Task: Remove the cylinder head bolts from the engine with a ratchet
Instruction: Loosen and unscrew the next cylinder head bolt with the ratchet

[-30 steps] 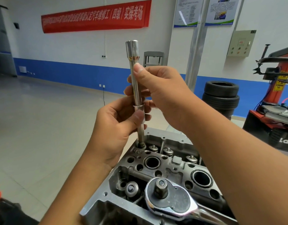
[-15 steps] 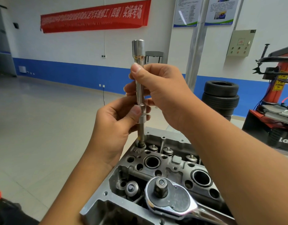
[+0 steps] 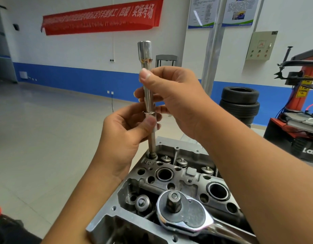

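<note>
- Holding the long extension bar [image 3: 148,95] upright in the middle of the frame, we kept both hands on its shaft.
- Our right hand [image 3: 175,101] pinched the upper shaft between thumb and fingers, just below the wide socket end at the top.
- Our left hand [image 3: 124,131] pinched the lower shaft, thumb pressed against it just under a thin ring on the bar.
- The bar's lower end sat in a bolt hole at the far left corner of the cylinder head [image 3: 169,180], which filled the lower centre of the frame.
- We could not tell whether a bolt was seated under the bar's tip.
- The ratchet [image 3: 185,213] lay on the near part of the head, at the lower centre-right, square drive facing up, touched by neither hand.
- Stacked tyres [image 3: 240,104] stood at the right, against the blue-banded wall, and a red banner [image 3: 102,16] hung at the upper left.
</note>
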`<state>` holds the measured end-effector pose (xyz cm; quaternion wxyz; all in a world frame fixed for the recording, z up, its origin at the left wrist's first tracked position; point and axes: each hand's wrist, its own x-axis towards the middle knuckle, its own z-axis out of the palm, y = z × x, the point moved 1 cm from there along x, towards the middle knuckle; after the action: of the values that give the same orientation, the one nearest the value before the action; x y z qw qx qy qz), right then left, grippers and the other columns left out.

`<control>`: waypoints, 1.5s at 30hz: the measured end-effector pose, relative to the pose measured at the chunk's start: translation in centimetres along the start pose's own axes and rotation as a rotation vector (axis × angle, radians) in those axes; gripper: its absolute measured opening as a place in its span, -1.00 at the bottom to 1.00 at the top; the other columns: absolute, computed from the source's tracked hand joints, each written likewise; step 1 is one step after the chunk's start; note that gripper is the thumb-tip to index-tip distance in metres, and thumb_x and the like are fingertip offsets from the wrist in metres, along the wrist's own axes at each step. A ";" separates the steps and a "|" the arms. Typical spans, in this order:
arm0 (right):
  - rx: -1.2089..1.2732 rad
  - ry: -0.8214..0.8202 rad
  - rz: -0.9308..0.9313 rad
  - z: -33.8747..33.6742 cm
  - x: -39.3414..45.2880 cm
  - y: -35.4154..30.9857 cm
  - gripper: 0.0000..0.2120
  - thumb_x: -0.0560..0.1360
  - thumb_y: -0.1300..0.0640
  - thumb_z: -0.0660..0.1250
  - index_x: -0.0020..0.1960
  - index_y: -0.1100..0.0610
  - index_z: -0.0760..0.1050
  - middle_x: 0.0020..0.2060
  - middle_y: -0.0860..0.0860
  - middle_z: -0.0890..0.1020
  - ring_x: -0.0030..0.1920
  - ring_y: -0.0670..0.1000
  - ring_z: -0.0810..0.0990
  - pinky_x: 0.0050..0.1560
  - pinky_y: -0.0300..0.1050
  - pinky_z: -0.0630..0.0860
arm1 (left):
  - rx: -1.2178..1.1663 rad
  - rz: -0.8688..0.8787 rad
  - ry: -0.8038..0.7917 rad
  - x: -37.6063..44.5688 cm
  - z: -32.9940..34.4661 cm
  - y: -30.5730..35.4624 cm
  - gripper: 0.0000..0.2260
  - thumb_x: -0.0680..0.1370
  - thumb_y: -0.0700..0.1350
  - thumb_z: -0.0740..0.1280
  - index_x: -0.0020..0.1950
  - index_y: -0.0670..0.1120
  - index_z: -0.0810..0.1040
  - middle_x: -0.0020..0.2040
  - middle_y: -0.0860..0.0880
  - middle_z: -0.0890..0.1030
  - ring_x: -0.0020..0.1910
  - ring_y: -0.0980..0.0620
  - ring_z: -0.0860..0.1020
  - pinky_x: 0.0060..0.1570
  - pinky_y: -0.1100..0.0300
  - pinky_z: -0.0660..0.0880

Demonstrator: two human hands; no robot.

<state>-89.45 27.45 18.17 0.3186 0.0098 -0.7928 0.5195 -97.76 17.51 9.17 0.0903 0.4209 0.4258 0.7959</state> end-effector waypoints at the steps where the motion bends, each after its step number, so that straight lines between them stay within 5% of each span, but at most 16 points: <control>1: -0.006 0.005 -0.013 0.0 0.0 0.0 -0.83 0.59 0.04 0.44 -0.07 0.14 0.60 -0.16 0.09 0.76 -0.10 0.13 0.75 -0.04 0.01 0.68 | 0.032 0.018 0.038 0.0 0.0 0.0 -0.67 0.37 -0.11 0.57 0.12 -0.05 0.68 -0.10 -0.07 0.74 -0.11 -0.03 0.71 -0.07 0.16 0.62; 3: -0.017 0.014 -0.031 -0.1 0.0 0.1 -0.83 0.56 0.07 0.48 -0.12 0.14 0.59 -0.19 0.09 0.76 -0.07 0.11 0.75 -0.01 -0.03 0.69 | 0.063 0.031 0.087 0.1 -0.1 -0.1 -0.61 0.28 -0.05 0.59 0.09 -0.04 0.68 -0.18 -0.02 0.73 -0.17 0.02 0.70 -0.11 0.19 0.62; 7: -0.001 0.018 -0.007 -0.1 0.1 0.2 -0.81 0.63 0.08 0.39 -0.04 0.20 0.62 -0.19 0.09 0.76 -0.07 0.15 0.75 -0.07 0.09 0.70 | -0.037 -0.070 -0.027 0.0 0.0 0.0 -0.83 0.54 -0.02 0.42 0.08 0.01 0.74 -0.04 -0.11 0.73 -0.06 -0.09 0.70 -0.15 0.13 0.62; 11: 0.006 0.025 0.021 0.0 0.1 0.3 -0.79 0.67 0.06 0.33 0.09 0.20 0.62 -0.17 0.05 0.76 -0.09 0.09 0.76 -0.09 0.07 0.70 | -0.048 -0.093 -0.066 0.0 0.0 0.1 -0.80 0.61 -0.09 0.32 0.09 0.05 0.75 0.03 -0.12 0.74 0.01 -0.11 0.70 -0.12 0.13 0.63; 13: 0.027 0.037 0.009 0.0 0.1 0.2 -0.82 0.64 0.06 0.38 0.06 0.19 0.62 -0.17 0.08 0.76 -0.10 0.11 0.76 -0.09 0.13 0.70 | -0.023 -0.052 -0.012 0.0 0.1 0.1 -0.83 0.52 -0.09 0.43 0.08 0.00 0.73 0.00 -0.11 0.74 -0.02 -0.09 0.71 -0.10 0.11 0.64; 17: 0.041 0.089 -0.040 -0.4 0.1 0.2 -0.84 0.54 0.09 0.51 -0.09 0.16 0.60 -0.19 0.11 0.76 -0.18 0.03 0.76 -0.07 0.00 0.72 | 0.023 -0.003 0.087 -0.1 0.0 0.1 -0.59 0.25 0.00 0.58 0.06 -0.06 0.69 -0.15 -0.05 0.73 -0.17 -0.01 0.70 -0.14 0.14 0.63; 20: 0.095 0.087 -0.026 -0.4 0.1 0.1 -0.84 0.56 0.12 0.48 -0.10 0.20 0.59 -0.20 0.15 0.75 -0.23 0.06 0.75 -0.22 -0.14 0.66 | -0.023 -0.064 0.036 0.1 -0.1 -0.1 -0.78 0.42 -0.05 0.49 0.05 -0.01 0.74 -0.03 -0.12 0.74 -0.08 -0.06 0.70 -0.13 0.09 0.63; 24: 0.117 0.034 0.009 -0.2 0.1 0.0 -0.82 0.64 0.11 0.38 0.01 0.25 0.61 -0.17 0.14 0.76 -0.22 0.10 0.73 -0.20 -0.06 0.64 | -0.075 -0.110 -0.043 0.1 0.0 -0.1 -0.77 0.53 -0.11 0.33 0.10 0.01 0.74 0.06 -0.20 0.73 0.01 -0.15 0.71 -0.12 0.10 0.64; 31: 0.105 0.091 -0.030 -0.3 0.0 0.1 -0.86 0.53 0.13 0.52 -0.12 0.17 0.61 -0.22 0.13 0.74 -0.25 0.05 0.73 -0.23 -0.16 0.64 | 0.034 -0.005 0.100 0.0 -0.1 0.0 -0.60 0.23 -0.01 0.59 0.03 -0.06 0.68 -0.17 -0.02 0.72 -0.16 0.01 0.70 -0.18 0.19 0.61; 35: 0.116 0.055 -0.010 -0.2 0.0 0.0 -0.85 0.59 0.12 0.45 -0.06 0.20 0.63 -0.18 0.15 0.75 -0.21 0.11 0.74 -0.24 -0.14 0.65 | -0.020 -0.123 -0.066 0.0 0.1 0.0 -0.80 0.51 -0.04 0.39 0.09 0.01 0.73 0.03 -0.14 0.74 0.02 -0.13 0.71 -0.07 0.03 0.60; 40: 0.126 0.019 0.028 -0.1 0.0 0.0 -0.82 0.64 0.08 0.38 0.04 0.20 0.63 -0.16 0.11 0.76 -0.22 0.05 0.73 -0.27 -0.21 0.61 | 0.000 -0.149 -0.080 0.0 0.0 0.0 -0.73 0.63 -0.10 0.24 0.08 0.06 0.75 0.03 -0.15 0.74 0.01 -0.10 0.70 -0.11 0.09 0.62; 45: 0.122 0.070 0.004 -0.3 0.0 0.3 -0.84 0.55 0.08 0.50 -0.09 0.16 0.62 -0.20 0.13 0.75 -0.25 0.09 0.74 -0.24 -0.16 0.63 | 0.029 -0.071 0.042 0.0 -0.1 -0.1 -0.75 0.37 -0.03 0.51 0.04 0.00 0.73 -0.04 -0.05 0.75 -0.05 -0.01 0.71 -0.02 -0.04 0.57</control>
<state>-89.39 27.87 17.98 0.3441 0.0094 -0.7480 0.5675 -97.86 17.56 9.05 0.1035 0.3899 0.4536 0.7947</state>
